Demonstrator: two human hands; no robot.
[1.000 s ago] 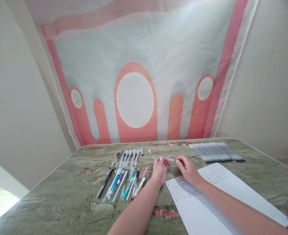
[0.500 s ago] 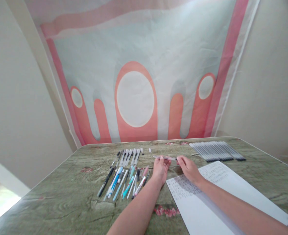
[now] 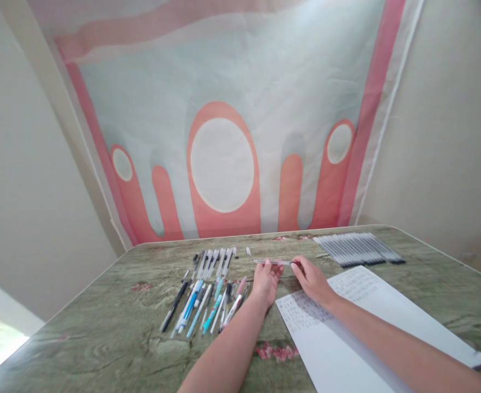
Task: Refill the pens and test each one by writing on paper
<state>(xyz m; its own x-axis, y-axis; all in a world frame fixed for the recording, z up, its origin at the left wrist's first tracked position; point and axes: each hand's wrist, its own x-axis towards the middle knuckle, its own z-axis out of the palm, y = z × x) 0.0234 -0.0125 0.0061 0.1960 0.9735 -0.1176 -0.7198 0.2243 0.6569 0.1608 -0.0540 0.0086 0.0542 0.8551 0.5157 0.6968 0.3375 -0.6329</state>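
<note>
now we hold a slim, clear pen (image 3: 286, 263) roughly level over the table (image 3: 101, 327). our left hand (image 3: 265, 283) has its fingers nearly closed on the see-through barrel; our right hand (image 3: 313, 281) pinches the dark end, near the written sheet (image 3: 383, 303).

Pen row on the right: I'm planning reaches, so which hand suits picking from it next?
Probably right: the right hand is nearer the pen row, though both it and the left hand hold a slim pen.
</note>
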